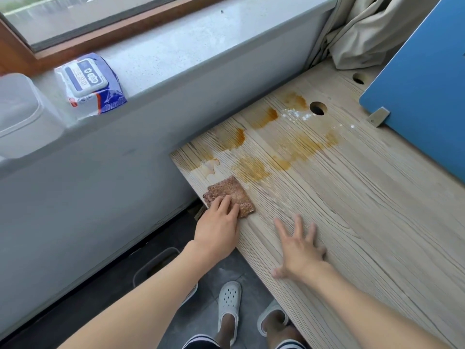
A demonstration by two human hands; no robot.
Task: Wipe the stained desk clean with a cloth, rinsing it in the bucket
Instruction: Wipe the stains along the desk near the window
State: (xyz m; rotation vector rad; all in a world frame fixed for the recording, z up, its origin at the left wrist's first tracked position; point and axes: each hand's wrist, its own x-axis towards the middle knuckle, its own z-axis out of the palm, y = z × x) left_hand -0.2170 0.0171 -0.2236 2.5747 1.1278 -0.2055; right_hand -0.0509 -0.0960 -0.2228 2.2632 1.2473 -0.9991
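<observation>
Several amber stains (251, 168) spread across the pale wood-grain desk (364, 235), fanning from 12 to 2 o'clock of the small brown rectangular cloth (235, 188); that cloth lies flat near the desk's corner, against the edge at its 9 o'clock. The left hand (217, 222) presses on the cloth's near end with fingers nearly straight, pinching nothing; the right hand (299, 250) rests at 4 o'clock of the cloth, fingers splayed flat on bare wood, holding nothing, likely bracing.

The cloth looks thin, soft and light, perhaps damp, so it should slide under a flat palm yet bunch if pushed from one end; pressing on its middle would suit wiping; for rinsing, gathering it by an edge or crumpling it whole seems easiest. At 7 o'clock of the cloth, on the floor, a dark grey container (161, 255) shows its rim beside the forearm; probably the bucket.
</observation>
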